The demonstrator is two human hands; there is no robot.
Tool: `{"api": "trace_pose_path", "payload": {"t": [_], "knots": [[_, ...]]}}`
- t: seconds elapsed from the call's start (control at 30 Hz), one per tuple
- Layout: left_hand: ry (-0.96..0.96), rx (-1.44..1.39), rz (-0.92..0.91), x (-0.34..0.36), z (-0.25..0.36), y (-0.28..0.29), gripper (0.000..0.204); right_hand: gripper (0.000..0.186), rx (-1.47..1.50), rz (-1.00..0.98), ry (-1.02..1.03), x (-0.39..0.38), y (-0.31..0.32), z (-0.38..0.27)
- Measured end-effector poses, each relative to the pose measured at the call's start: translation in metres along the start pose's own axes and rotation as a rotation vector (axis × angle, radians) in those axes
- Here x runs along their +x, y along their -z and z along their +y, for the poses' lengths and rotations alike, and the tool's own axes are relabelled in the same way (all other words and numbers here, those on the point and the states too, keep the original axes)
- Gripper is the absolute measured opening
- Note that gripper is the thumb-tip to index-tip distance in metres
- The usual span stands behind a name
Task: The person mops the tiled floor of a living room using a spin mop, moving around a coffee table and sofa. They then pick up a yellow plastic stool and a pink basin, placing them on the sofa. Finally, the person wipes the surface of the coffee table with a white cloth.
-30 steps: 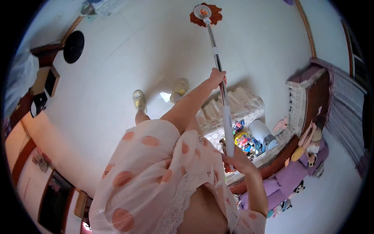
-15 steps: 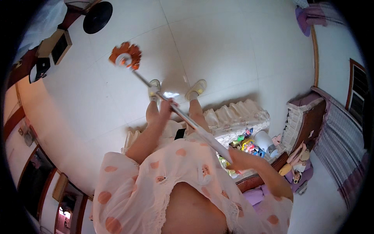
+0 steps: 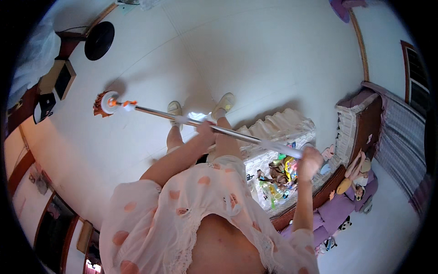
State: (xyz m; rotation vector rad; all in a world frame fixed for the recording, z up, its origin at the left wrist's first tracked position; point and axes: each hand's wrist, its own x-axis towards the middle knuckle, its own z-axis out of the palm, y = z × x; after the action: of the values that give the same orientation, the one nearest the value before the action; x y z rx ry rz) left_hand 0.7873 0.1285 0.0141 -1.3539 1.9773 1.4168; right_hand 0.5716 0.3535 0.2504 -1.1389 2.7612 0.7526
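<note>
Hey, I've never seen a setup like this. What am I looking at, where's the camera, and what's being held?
There's no machine here, just a person's two bare hands. A wide fisheye camera worn on the head looks down, so straight edges bend. The left hand holds a mop partway along its metal pole; the right hand holds it near the white end. The round mop head, with its orange-brown fringe, is at the picture's left. On the white ruffled cloth to the person's right lies a jumble of small colourful items.
</note>
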Motion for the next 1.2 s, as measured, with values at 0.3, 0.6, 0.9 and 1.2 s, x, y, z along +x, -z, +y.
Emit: {"api": "trace_pose_path", "payload": {"t": [0.3,0.6,0.9,1.2], "knots": [[0.612,-0.589,-0.600,-0.105,0.204,-0.244,0.017,0.021,-0.183,-0.663,-0.716,-0.208,0.097,0.207],[0.060,-1.120,-0.786,0.072,0.245,-0.186,0.019,0.029,1.200,-1.253,-0.459,-0.061,0.097,0.075],[0.140,-1.446,-0.379,0.168,0.216,-0.013,0.020,0.037,1.137,-1.295,-0.057,0.065,0.087,-0.030],[0.286,-1.694,-0.115,0.056,-0.050,0.094,0.012,0.039,0.745,-1.486,0.374,0.050,0.151,-0.143]]}}
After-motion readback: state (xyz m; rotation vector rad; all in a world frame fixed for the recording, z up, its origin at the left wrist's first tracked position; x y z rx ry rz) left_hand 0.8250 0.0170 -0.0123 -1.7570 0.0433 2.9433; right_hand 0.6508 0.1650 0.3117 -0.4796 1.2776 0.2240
